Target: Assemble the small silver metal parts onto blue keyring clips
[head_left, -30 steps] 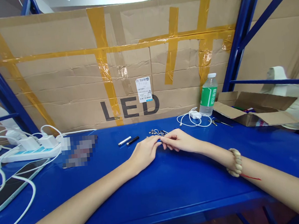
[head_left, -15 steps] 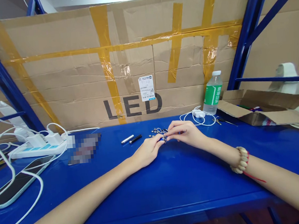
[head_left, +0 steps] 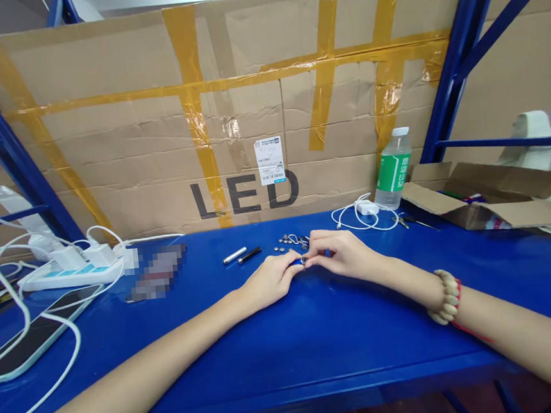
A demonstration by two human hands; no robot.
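My left hand (head_left: 269, 279) is closed, thumb and fingers pinching a small blue tube with a shiny metal end (head_left: 300, 261), mostly hidden in the grip. My right hand (head_left: 344, 252) meets it from the right, thumb and fingertips pinched at the metal end; whether a separate small part is between them is hidden. Just behind the hands lie several small round silver discs, like button cells (head_left: 287, 239), and metal clips (head_left: 299, 238). Left of them, a silver tube (head_left: 234, 256) and a black tube (head_left: 249, 255) lie side by side on the blue table (head_left: 288, 353).
A power strip (head_left: 74, 275) with white cables and a phone (head_left: 36, 333) occupy the left side. At the back right are a water bottle (head_left: 394, 170), a white charger with cable (head_left: 367, 207) and an open cardboard box (head_left: 487, 204). A large cardboard sheet (head_left: 131, 161) stands behind.
My right hand has shifted slightly, its fingers curling closer to the metal end of the blue tube. My left hand keeps its pinch, and the view has moved a little.
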